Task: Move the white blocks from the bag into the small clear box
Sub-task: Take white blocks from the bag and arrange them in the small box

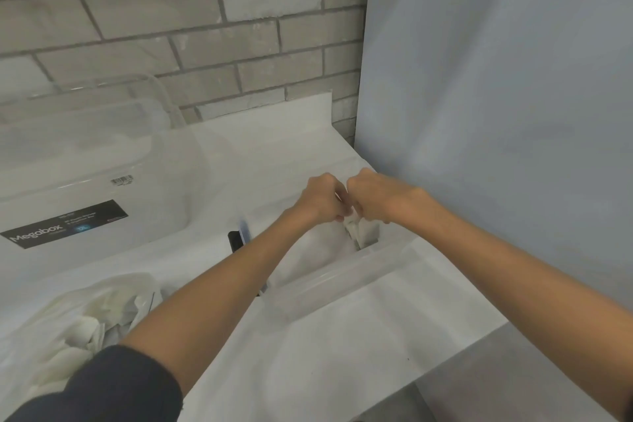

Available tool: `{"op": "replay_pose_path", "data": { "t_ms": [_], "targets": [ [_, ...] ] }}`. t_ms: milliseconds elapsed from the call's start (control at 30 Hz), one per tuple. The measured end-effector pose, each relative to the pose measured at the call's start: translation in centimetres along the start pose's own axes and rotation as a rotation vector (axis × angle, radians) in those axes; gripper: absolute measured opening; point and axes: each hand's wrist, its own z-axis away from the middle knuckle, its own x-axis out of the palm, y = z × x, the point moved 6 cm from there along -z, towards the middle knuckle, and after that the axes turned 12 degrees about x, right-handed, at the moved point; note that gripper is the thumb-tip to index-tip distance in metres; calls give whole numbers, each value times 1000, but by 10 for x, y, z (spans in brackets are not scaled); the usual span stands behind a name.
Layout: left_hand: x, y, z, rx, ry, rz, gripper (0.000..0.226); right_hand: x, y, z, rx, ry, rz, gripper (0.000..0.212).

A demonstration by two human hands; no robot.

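**A:** Where are the hands, and what's in them?

**B:** Both are over the far end of the small clear box (329,279), knuckles up and nearly touching each other. The left hand (320,200) and the right hand (376,197) have their fingers curled in, and they pinch a white piece between them. I take it for a white block (351,224), but it's too blurred to be sure. It hangs just above the box's opening.

**A:** So what does the next move turn on?

**B:** Straight down. The box lies directly under the pinch, with its long axis running from near-left to far-right, so I'd judge a plain release would land the piece inside. Some white pieces seem to lie in that far end already.

**A:** And the supply?

**B:** The bag (78,325) sits near-left on the counter (308,353), well apart from the box and just left of the left forearm. It has white blocks showing through it. The left hand is the nearer one for the next fetch.

**A:** Is there room to move?

**B:** It's tight on the right, where a grey-blue panel (496,113) stands just beside the right hand. A dark object (235,240) lies on the counter close to the box's left side, near the left forearm, so a sweep back to the bag could brush it. The large clear tub (85,161) stands far-left, out of the path. The near counter between bag and box is bare cloth, and the counter's edge falls away at near-right.
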Motion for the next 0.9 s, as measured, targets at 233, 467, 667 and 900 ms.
{"op": "replay_pose_path", "data": {
  "t_ms": [233, 467, 667, 900],
  "targets": [
    [-41, 15, 16, 48, 116, 61, 8, 26, -11, -19, 7, 3, 41, 28],
    [-76, 19, 54, 76, 196, 128, 8, 29, -13, -22, -9, 35, 98, 34],
    [-107, 12, 93, 66, 255, 131, 9, -27, -6, 0, 22, 162, -70, 23],
    [-141, -4, 160, 48, 320, 106, 9, -94, -53, 59, -171, 363, -310, 17]
  ]
}}
